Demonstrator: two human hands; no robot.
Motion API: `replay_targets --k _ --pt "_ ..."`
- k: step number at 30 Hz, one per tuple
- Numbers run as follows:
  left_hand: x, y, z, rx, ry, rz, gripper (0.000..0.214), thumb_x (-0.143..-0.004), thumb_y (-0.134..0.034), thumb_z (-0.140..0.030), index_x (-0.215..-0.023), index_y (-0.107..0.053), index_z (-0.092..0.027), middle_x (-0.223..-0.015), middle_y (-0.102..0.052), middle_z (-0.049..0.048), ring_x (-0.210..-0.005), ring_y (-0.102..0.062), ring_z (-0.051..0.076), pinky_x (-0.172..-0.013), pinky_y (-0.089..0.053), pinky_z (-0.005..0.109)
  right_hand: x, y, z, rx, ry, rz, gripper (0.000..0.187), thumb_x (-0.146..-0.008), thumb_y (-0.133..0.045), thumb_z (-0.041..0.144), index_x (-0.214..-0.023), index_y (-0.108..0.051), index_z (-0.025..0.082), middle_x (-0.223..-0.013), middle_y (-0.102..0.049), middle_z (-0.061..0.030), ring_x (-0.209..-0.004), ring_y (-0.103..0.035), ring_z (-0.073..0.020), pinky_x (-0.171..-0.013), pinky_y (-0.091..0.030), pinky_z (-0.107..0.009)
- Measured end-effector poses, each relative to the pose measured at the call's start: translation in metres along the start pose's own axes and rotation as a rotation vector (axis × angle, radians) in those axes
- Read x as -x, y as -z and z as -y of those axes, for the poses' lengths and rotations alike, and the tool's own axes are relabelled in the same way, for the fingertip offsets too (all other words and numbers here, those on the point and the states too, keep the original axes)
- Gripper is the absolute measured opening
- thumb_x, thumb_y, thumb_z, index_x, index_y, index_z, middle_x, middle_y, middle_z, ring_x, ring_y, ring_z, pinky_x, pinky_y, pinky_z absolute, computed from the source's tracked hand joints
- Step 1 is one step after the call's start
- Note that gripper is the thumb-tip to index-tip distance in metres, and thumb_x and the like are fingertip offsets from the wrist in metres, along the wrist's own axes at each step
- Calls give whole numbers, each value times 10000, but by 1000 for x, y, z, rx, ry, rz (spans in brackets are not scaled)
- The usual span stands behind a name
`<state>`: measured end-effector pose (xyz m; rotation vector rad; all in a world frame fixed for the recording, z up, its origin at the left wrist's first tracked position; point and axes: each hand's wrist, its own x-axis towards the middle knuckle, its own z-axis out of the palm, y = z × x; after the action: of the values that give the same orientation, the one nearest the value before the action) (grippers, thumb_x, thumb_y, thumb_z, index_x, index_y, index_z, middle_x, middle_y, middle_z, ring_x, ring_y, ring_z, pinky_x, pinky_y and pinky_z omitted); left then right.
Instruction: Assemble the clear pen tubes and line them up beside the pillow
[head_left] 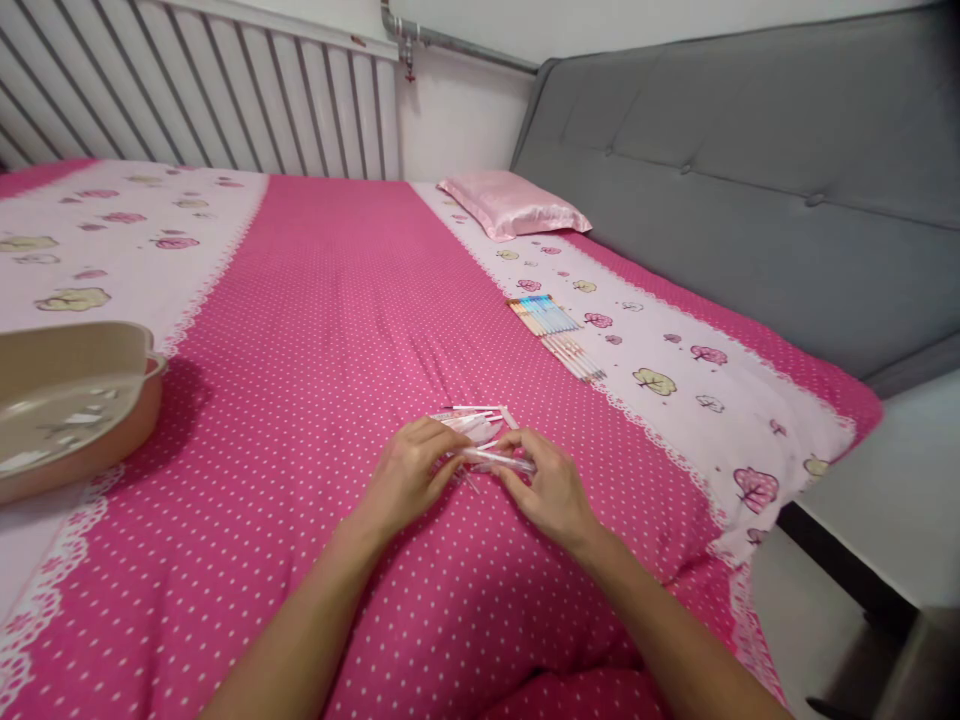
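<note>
Your left hand and your right hand meet over a small heap of clear pens on the pink dotted bedsheet, right in front of you. Both hands are closed on the heap: the right fingers pinch a few pens from the right end, and the left fingers curl over the left end. The pens you hold run roughly left to right across your view, so their long axis spans the gap between your two hands, while a few loose ones fan out just beyond your fingertips, pointing away and to the right. Neither hand is nearer; the heap sits between them, touching both.

Counts: the heap is one cluster, but its pens overlap too much to number (several, certainly more than five). Farther off, up and to the right on the pale tree-print band, lie two tidy rows of pens, laid side by side, the far row with coloured caps and the near row paler; they are well apart from your hands, on the right hand's side. One beige tray rests at the left edge of the bed, one pink pillow by the grey headboard.
</note>
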<state>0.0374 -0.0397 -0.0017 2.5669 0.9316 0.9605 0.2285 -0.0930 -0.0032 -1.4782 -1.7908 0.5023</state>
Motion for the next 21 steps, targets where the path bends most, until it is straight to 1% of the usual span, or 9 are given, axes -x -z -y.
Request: replay_targets --k 3,8,11,14,21 --pt "0 0 0 8 -6 2 139 -851 -552 -207 -949 -646 -177 -884 -678 71 -856 -602 200 -773 -477 340 0 0 -1 -19 12 9 93 -827 -558 275 -891 -594 218 -868 -644 -41 -770 -598 -192 -663 -453 -297" --pt "0 0 1 9 -12 1 144 -848 -548 -200 -944 -654 -182 -891 -684 75 -851 -605 200 -773 -480 347 1 1 -3 -47 -26 17 197 -836 -560 391 -912 -631 224 -890 -655 -45 -767 -605 -193 -640 -455 -286" --pt "0 0 1 18 -19 -7 143 -846 -549 -193 -940 -656 -182 -891 -683 76 -857 -607 198 -776 -481 342 1 3 -1 -24 -29 18 232 -842 -548 421 -898 -653 222 -872 -661 -42 -755 -607 -189 -641 -447 -281" --pt "0 0 1 17 -28 -13 144 -849 -548 -194 -945 -653 -174 -886 -681 81 -861 -606 199 -776 -482 338 0 5 1 11 -29 34 240 -858 -524 413 -900 -667 224 -853 -664 -41 -741 -604 -184 -649 -442 -280" --pt "0 0 1 4 -17 -3 161 -862 -529 -229 -951 -657 -184 -880 -680 78 -830 -604 193 -761 -484 339 1 6 5 44 2 60 259 -908 -434 373 -948 -651 236 -885 -674 -37 -802 -614 -192 -701 -445 -287"
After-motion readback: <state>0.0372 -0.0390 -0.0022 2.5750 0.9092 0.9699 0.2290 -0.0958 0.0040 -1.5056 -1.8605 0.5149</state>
